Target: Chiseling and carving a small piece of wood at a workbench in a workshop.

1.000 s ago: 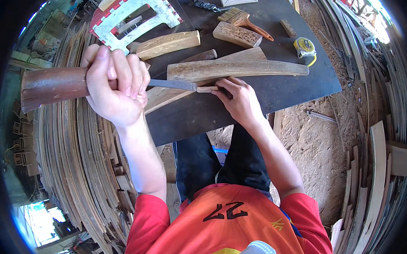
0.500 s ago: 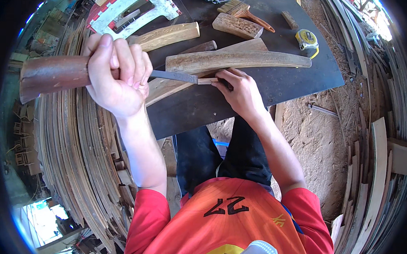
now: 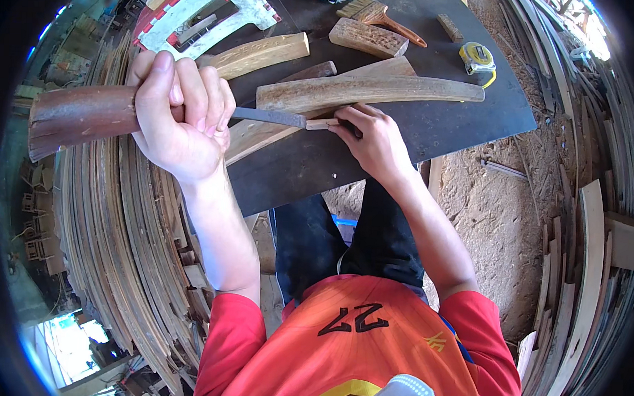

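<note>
My left hand (image 3: 182, 116) is wrapped round the thick brown wooden handle of a chisel (image 3: 267, 117). The handle sticks out to the left of the fist, and the flat grey blade points right. At the blade's tip lies a small pale wood stick (image 3: 319, 124), pinched by the fingertips of my right hand (image 3: 372, 140); part of it is hidden under them. Just beyond that hand a long curved wooden piece (image 3: 362, 93) rests across a flat board (image 3: 252, 141) on the dark tabletop (image 3: 290, 179).
Further back lie a wood block (image 3: 369, 38), a paintbrush (image 3: 393, 25), a yellow tape measure (image 3: 477, 58), another curved wood piece (image 3: 259, 55) and a red-and-white plastic frame (image 3: 200, 40). Stacked wood strips (image 3: 113, 247) stand left, more boards (image 3: 587, 256) right.
Almost nothing differs. The view has shifted very slightly; both hands keep their grips, and the chisel tip stays at the small wood stick.
</note>
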